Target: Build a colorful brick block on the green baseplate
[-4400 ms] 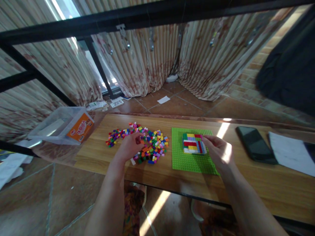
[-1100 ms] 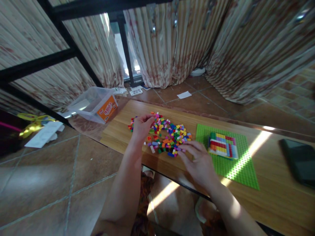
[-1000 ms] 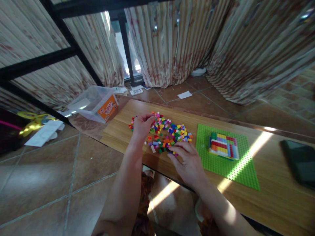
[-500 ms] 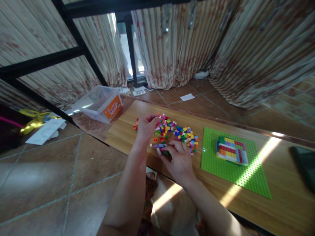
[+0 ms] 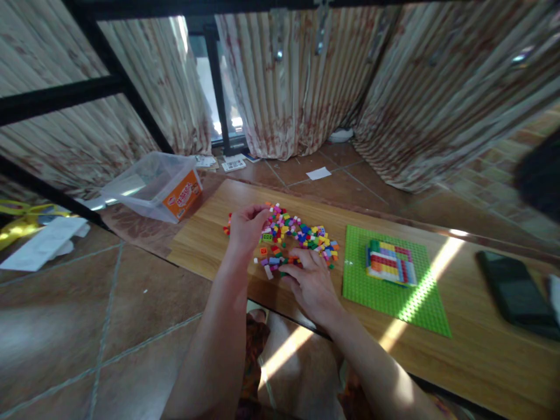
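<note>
Fingers [image 5: 261, 217] of the left hand [image 5: 245, 232] sit close together over the loose bricks [image 5: 303, 234], while those of the right hand [image 5: 313, 287] bend down at the pile's near edge; whether either set grips a brick cannot be told. To the right, on the wooden surface [image 5: 475, 356], a layered brick block [image 5: 389, 265] stands assembled on the green baseplate [image 5: 371, 300], whereas the many loose bricks appear as yet unused.

Only a sliver of tabletop [image 5: 336, 287] between the bricks [image 5: 301, 233] and baseplate [image 5: 371, 300], tbh. Wider lane I can see: baseplate to phone [image 5: 516, 291]. Low over the baseplate, the stack [image 5: 388, 265] sticks up; the right hand [image 5: 310, 283] blocks the bricks' near edge.
</note>
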The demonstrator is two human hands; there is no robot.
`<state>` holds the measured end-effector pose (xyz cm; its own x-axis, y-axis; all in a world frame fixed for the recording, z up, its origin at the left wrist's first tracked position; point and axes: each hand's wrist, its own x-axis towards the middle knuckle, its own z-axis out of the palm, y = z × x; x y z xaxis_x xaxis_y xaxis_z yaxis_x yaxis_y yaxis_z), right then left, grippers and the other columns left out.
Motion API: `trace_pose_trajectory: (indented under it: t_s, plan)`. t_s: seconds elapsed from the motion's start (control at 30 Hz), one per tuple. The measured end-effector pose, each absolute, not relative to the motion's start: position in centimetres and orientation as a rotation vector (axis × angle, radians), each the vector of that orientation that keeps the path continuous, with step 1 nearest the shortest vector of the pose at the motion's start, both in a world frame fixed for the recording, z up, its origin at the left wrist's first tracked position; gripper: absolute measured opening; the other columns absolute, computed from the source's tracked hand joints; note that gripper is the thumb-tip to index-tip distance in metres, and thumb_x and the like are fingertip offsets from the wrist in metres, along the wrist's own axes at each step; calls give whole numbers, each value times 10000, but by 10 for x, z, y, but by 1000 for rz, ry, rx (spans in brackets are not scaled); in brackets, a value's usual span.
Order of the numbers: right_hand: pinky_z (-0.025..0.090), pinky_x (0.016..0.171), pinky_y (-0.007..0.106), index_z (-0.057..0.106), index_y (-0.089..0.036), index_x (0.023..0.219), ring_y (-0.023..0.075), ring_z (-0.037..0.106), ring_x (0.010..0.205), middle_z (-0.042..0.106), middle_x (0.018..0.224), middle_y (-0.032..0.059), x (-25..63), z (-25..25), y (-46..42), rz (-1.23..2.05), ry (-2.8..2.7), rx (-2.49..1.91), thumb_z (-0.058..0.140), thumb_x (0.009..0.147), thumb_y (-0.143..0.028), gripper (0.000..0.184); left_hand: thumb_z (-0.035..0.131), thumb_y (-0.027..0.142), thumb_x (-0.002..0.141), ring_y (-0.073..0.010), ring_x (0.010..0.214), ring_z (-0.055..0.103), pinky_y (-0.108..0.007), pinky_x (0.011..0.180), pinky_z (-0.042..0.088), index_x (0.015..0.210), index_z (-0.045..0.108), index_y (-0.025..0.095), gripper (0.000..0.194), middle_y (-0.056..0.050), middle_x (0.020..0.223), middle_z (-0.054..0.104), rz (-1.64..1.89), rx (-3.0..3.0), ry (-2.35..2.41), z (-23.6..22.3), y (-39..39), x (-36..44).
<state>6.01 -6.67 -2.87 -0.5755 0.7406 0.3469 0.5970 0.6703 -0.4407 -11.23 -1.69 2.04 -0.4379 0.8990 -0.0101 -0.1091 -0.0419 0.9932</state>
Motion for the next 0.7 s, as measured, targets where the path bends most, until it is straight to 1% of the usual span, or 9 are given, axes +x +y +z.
trace_pose_trajectory:
  t_s: [0.13, 0.2, 0.3, 0.4, 0.5, 0.6, 0.7]
  plan:
    - [465, 893, 447, 698, -252, 964, 263, 535, 1040, 640, 1085, 75, 61, -20, -65, 497, -2234, -1059, 591, 862, -174, 167, 739, 298, 626, -66, 523, 487, -183, 510, 373, 749, 703, 142, 201, 16, 619, 620, 1596, 889, 1407, 19, -15, -108]
    - [472, 889, 426, 670, -225, 993, 240, 565, 996, 652, 1030, 76, 65, -15, -62, 599, -2063, -1087, 554, 884, -189, 163, 752, 310, 627, -65, 533, 489, -180, 513, 375, 743, 705, 146, 207, 12, 639, 631, 1553, 931, 1388, 18, -15, -103]
    - [508, 832, 376, 645, -210, 1012, 201, 613, 902, 665, 975, 64, 75, -10, -53, 821, -1732, -1127, 542, 881, -234, 168, 758, 325, 640, -71, 549, 502, -179, 523, 397, 779, 722, 151, 226, 5, 663, 649, 1408, 1037, 1365, 16, -16, -90]
    - [545, 764, 347, 646, -228, 1015, 170, 644, 792, 688, 903, 26, 87, -9, -45, 1134, -1336, -1096, 595, 841, -318, 203, 761, 329, 651, -107, 620, 580, -210, 584, 467, 852, 734, 151, 271, -25, 736, 691, 1194, 1111, 1297, 15, -20, -73]
    - [569, 749, 334, 668, -241, 1009, 146, 663, 724, 703, 818, -8, 96, -7, -41, 1400, -981, -974, 687, 775, -369, 268, 748, 316, 683, -150, 721, 647, -258, 677, 518, 898, 730, 150, 272, -51, 824, 719, 1037, 1140, 1139, 14, -23, -56]
    - [578, 743, 303, 696, -231, 951, 132, 676, 719, 716, 775, -12, 103, -2, -40, 1515, -790, -885, 772, 697, -351, 291, 711, 292, 738, -150, 785, 659, -257, 731, 520, 963, 727, 165, 259, -55, 905, 729, 1022, 1164, 1015, 15, -26, -44]
    - [576, 677, 253, 704, -209, 905, 112, 670, 671, 720, 755, -11, 108, 1, -40, 1614, -697, -859, 816, 654, -322, 297, 696, 296, 761, -154, 815, 659, -258, 744, 521, 1000, 727, 163, 275, -62, 962, 730, 1031, 1193, 979, 16, -27, -38]
